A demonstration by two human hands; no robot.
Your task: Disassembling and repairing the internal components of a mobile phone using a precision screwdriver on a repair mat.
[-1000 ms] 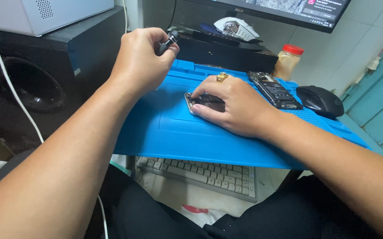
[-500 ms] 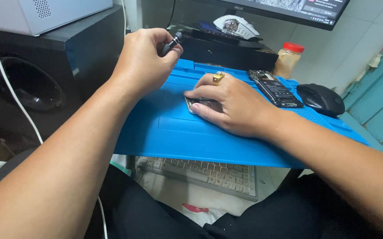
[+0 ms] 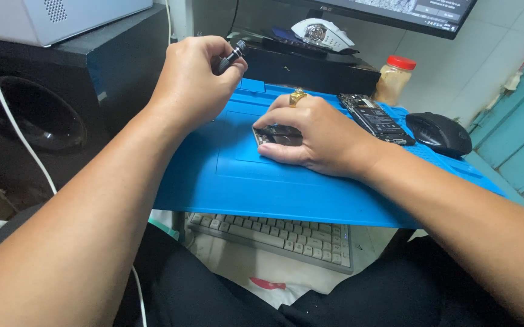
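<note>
My left hand (image 3: 194, 77) is raised over the far left edge of a blue work mat (image 3: 225, 175), fingers closed around a small dark screwdriver (image 3: 230, 56) whose end sticks out between thumb and forefinger. My right hand (image 3: 316, 134), a gold ring on one finger, rests palm down on the mat and presses on a small dark phone part (image 3: 276, 135), mostly hidden under the fingers. An opened phone body (image 3: 374, 117) with exposed insides lies on the mat just right of that hand.
A black mouse (image 3: 438, 134) sits at the mat's right end, a red-lidded jar (image 3: 394, 79) behind it. A pale keyboard (image 3: 280, 238) lies under the mat's near edge. A black speaker (image 3: 38, 115) stands left, a white cable (image 3: 13, 140) across it; a monitor and white mouse (image 3: 322, 33) behind.
My left hand has lifted slightly with the screwdriver, turning it between the fingers. My right hand has stayed on the phone part.
</note>
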